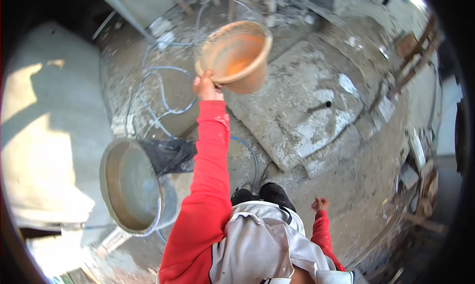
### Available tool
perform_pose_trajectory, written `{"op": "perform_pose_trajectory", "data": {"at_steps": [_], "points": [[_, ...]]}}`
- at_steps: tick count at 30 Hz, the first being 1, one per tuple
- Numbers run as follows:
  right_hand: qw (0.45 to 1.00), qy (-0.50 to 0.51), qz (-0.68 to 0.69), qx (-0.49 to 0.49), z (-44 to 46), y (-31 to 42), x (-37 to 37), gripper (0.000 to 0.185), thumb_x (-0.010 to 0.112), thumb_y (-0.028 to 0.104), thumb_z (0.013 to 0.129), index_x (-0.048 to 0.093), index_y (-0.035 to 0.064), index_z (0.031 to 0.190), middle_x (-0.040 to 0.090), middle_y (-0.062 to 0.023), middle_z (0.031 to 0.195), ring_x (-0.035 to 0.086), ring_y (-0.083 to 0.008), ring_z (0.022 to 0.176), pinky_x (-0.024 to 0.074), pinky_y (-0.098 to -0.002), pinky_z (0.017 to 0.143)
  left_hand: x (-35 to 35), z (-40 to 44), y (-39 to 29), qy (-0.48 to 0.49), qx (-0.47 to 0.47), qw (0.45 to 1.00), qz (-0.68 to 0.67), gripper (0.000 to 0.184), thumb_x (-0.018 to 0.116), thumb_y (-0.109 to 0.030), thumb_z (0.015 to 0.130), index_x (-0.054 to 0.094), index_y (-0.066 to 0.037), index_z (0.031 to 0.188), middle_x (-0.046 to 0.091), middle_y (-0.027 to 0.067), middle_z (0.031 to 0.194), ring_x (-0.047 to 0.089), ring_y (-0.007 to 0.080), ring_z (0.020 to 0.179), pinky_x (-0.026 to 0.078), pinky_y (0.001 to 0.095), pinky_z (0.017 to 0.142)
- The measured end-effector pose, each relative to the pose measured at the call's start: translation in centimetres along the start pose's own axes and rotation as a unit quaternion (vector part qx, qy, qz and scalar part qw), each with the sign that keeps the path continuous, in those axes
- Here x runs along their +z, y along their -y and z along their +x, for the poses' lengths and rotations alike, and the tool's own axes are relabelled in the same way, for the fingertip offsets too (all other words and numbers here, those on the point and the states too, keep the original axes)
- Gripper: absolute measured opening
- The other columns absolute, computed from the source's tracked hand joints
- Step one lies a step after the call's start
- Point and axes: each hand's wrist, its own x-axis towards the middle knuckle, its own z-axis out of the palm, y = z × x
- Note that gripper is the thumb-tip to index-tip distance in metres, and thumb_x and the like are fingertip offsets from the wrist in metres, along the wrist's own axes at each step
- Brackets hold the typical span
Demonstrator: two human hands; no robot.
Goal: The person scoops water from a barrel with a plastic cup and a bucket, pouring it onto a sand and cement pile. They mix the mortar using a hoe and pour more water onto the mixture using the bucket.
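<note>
My left hand (208, 87) is stretched out ahead, its fingers closed on the rim of an orange plastic tub (257, 78). The tub is tilted with its mouth towards me, and its inner wall is smeared with grey-brown dirt. It hangs in the air above the rough ground. My right hand (320, 204) hangs low beside my body, away from the tub. Its fingers are loosely bent and a little apart, and I see nothing in them.
A large round drum of cloudy water (105, 177) stands at the left, with black sheeting (168, 155) beside it. A blue hose (162, 88) loops over the ground. A short pipe (321, 106) sticks up from a cement-smeared slab (277, 115). Bricks and wood (425, 185) lie along the right.
</note>
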Motion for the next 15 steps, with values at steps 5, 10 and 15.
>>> {"op": "perform_pose_trajectory", "data": {"at_steps": [5,10,15], "points": [[0.988,-0.015,-0.146,0.041,-1.0,-1.7,-2.8,0.026,0.071,0.003,0.069,0.045,0.0048,0.074,0.05,-0.01,0.05,0.047,-0.0208,0.036,0.0427,-0.0363,0.033,-11.8,-12.1,-15.7,-0.062,0.227,0.972,-0.015,0.034,0.057,0.0,0.074,0.054,0.002,0.108,0.061,0.0104,0.096,0.061,0.0218,0.085,0.052,0.0324,0.074],[0.988,0.017,-0.149,-0.018,2.5,-1.0,-1.1,0.026,0.07,0.017,0.076,0.046,0.0075,0.073,0.05,-0.0098,0.049,0.05,-0.0214,0.036,0.0415,-0.0353,0.033,-25.6,-18.8,-27.2,-0.254,0.355,0.896,0.081,0.02,0.053,0.0,0.074,0.058,0.002,0.093,0.062,0.0089,0.085,0.06,0.0163,0.068,0.049,0.0254,0.059],[0.981,0.108,-0.021,-0.157,1.1,2.7,5.6,0.021,0.067,0.01,0.076,0.046,0.0104,0.072,0.05,-0.0042,0.058,0.05,-0.0183,0.043,0.0388,-0.0323,0.036,-44.7,-17.9,-28.0,-0.406,0.195,0.891,0.054,0.004,0.053,-0.002,0.072,0.054,-0.001,0.076,0.056,0.0117,0.064,0.048,0.0164,0.038,0.034,0.0257,0.03]]}}
